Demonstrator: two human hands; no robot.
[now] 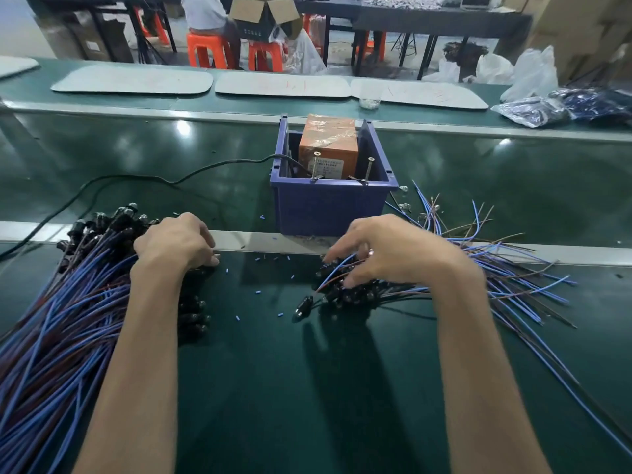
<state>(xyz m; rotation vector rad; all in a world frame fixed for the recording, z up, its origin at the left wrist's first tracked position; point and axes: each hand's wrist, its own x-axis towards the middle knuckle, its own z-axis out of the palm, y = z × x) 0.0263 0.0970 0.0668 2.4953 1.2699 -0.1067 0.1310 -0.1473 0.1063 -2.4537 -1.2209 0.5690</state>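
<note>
Large bundle, lower left of frame: most wired units appear gathered. Small pile, centre right: a lesser share appears left to handle. Left hand grips the bundle's black heads; right hand pinches pile wires.

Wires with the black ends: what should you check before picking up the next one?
1. The right hand is over the small pile: ok.
2. Its grip on just one wire: cannot tell, the fingers hide it.
3. The left hand rests on the big pile: ok.
4. One black-ended piece lies apart from the small pile: not ok.
5. Tiny blue bits are scattered on the mat: not ok.
6. The blue bin stands clear of both hands: ok.
</note>
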